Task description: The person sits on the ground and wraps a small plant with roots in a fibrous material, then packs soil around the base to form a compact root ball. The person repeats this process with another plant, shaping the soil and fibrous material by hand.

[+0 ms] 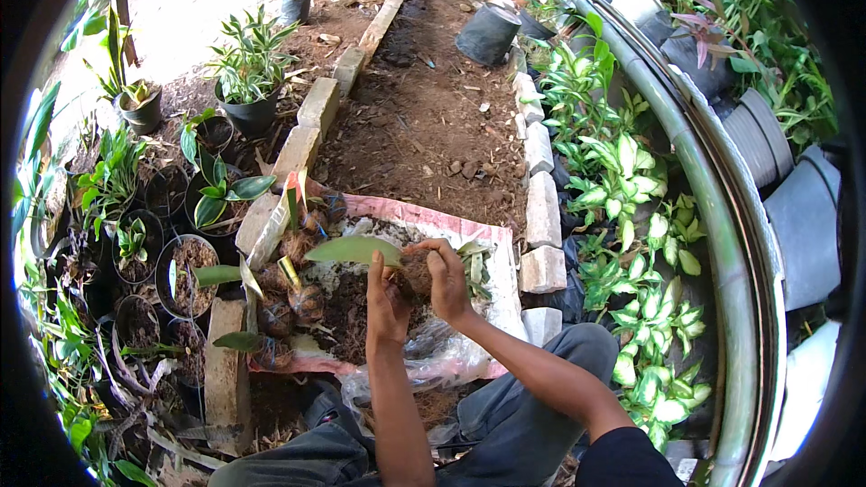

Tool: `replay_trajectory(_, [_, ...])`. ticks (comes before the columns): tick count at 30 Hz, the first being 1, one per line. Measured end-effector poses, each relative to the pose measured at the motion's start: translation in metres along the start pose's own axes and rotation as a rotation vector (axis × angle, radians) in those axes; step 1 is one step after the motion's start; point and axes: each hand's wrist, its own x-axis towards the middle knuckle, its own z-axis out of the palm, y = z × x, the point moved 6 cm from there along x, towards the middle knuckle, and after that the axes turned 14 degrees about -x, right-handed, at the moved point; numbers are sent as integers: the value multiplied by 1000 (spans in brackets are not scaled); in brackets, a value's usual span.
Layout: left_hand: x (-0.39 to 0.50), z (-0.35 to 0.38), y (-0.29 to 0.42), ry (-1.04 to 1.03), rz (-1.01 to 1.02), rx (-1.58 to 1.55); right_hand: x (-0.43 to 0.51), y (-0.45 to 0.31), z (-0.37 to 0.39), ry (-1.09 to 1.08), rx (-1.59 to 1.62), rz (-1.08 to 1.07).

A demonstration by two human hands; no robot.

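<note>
In front of me, my left hand (389,304) holds a plant cutting with one broad green leaf (348,249) from below, its thumb upright against the leaf's base. My right hand (446,281) grips the brown fibre ball (415,272) around the cutting's base. Both hands are over a white sack with a pink border (500,270), spread flat and bearing dark soil mix (346,325). Several fibre-wrapped cuttings (308,302) lie along the sack's left side. Strips of leaf (475,264) lie just right of my right hand.
Clear plastic sheeting (440,355) lies near my knees. Stone blocks (294,152) edge the dirt path (426,115) on the left, pale blocks (541,210) on the right. Potted plants (247,108) crowd the left; variegated plants (626,169) and a bamboo pole (710,196) line the right.
</note>
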Motion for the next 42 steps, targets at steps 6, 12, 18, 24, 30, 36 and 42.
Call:
replay_trajectory(6, [2, 6, 1, -100, 131, -137, -6, -39, 6, -33, -209, -280])
replay_trajectory(12, [5, 4, -2, -162, 99, -253, -22, -63, 9, 97, -730, -669])
replay_trajectory(18, [3, -13, -10, 139, 156, 12, -31, -45, 6, 143, -747, -743])
replay_trajectory(24, [5, 2, -4, 105, 155, -61, 0, -16, -1, 79, -382, -306])
replay_trajectory(30, [0, 12, 22, -22, 212, -11, 2, -35, 13, -149, -86, -270])
replay_trajectory(36, [-4, 10, 20, -9, 222, -29, -10, -63, 16, -33, -389, -429])
replay_trajectory(42, [2, 1, 11, 73, 289, 71, -17, -54, 11, 78, -536, -610])
